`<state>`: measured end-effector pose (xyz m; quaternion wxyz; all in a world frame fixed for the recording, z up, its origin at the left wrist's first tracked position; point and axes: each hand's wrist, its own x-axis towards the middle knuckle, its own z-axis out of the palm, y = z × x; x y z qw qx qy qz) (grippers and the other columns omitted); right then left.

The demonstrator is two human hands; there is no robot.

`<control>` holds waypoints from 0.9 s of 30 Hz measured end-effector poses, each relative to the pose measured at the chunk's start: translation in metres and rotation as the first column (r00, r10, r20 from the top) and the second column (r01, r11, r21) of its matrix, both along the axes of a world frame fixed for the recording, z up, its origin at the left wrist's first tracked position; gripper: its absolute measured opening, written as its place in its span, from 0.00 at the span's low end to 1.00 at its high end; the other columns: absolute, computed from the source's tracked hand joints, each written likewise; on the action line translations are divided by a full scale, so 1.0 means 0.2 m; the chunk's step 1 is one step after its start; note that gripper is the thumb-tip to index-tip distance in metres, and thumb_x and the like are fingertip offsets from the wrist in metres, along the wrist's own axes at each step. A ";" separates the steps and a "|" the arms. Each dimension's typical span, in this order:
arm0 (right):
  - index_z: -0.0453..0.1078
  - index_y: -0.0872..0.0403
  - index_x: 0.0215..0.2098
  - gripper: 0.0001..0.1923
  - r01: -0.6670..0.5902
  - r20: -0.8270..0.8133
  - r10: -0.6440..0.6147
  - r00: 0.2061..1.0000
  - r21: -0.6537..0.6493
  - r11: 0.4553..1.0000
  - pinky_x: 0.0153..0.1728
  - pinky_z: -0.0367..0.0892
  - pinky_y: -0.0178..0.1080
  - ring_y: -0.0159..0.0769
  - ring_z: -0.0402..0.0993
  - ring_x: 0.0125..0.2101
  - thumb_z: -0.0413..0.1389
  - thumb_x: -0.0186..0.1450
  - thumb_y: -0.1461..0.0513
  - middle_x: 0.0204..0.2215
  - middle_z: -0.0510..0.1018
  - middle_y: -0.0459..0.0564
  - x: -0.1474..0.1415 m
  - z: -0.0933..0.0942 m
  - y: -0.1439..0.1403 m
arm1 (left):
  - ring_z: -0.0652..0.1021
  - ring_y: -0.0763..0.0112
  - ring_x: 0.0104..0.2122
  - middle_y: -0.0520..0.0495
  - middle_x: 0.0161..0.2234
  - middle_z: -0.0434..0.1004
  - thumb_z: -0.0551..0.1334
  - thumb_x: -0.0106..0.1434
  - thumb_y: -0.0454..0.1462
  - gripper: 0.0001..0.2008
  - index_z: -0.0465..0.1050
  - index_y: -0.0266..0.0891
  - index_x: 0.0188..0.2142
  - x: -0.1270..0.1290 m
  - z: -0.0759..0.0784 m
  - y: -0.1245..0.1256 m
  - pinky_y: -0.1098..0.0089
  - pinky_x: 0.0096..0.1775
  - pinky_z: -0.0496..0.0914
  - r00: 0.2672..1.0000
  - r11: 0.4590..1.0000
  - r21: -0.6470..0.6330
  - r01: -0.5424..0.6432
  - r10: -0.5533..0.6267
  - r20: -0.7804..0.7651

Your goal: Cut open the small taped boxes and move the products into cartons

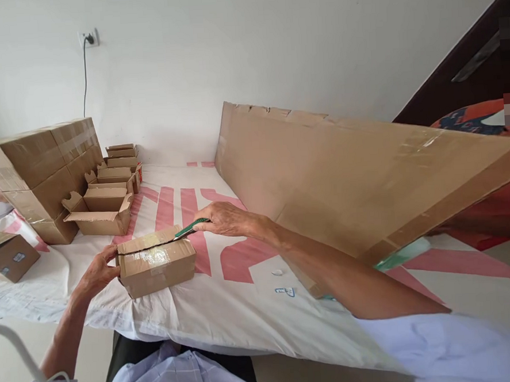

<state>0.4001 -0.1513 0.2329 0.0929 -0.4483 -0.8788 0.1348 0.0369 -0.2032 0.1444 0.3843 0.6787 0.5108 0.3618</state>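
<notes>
A taped cardboard box lies on the cloth-covered table in front of me, a dark slit running along the seam of its top. My left hand grips the box at its left end, thumb on the near side and fingers at the top edge. In my right hand is a green utility knife, its tip at the right end of the slit. The blade itself is hard to make out.
Opened small boxes stand in a row at the back left, beside stacked taped cartons. Another box sits at the far left. A large cardboard panel rises on the right; a person in red is behind it.
</notes>
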 end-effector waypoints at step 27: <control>0.74 0.52 0.56 0.27 0.432 -0.819 -0.365 0.443 -0.161 0.887 0.54 0.78 0.55 0.52 0.82 0.52 0.55 0.73 0.41 0.53 0.82 0.61 0.14 -0.77 -0.26 | 0.56 0.28 0.76 0.31 0.79 0.50 0.81 0.44 0.61 0.76 0.41 0.49 0.82 -0.08 -0.05 0.06 0.36 0.69 0.63 0.969 0.993 -0.066 0.103 -0.115 -0.219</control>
